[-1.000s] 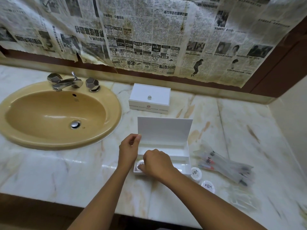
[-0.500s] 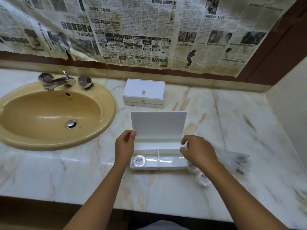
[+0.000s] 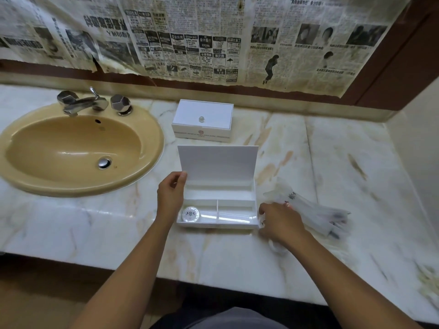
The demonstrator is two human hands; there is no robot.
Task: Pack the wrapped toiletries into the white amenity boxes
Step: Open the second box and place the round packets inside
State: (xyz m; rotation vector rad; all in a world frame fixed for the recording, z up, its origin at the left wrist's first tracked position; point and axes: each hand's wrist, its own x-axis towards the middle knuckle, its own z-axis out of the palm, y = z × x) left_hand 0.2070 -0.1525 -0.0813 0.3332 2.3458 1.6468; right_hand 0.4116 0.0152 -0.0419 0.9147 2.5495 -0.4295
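Behind open box [image 3: 218, 184]: closed box [image 3: 202, 121].

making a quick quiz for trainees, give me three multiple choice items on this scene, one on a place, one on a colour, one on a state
1. Where in the open box does the round wrapped soap lie?
A. front left compartment
B. front right compartment
C. long rear compartment

2. What colour is the sink?
A. white
B. tan yellow
C. grey

3. How is the box behind the open one?
A. lid raised
B. lid shut
C. tipped on its side

Answers:
1. A, the soap sits left of the short divider, at the front.
2. B, the basin is tan yellow against the pale marble counter.
3. B, its flat lid lies closed, small knob on top.

The left hand holds the raised lid's edge; the right hand reaches toward items beside the box.
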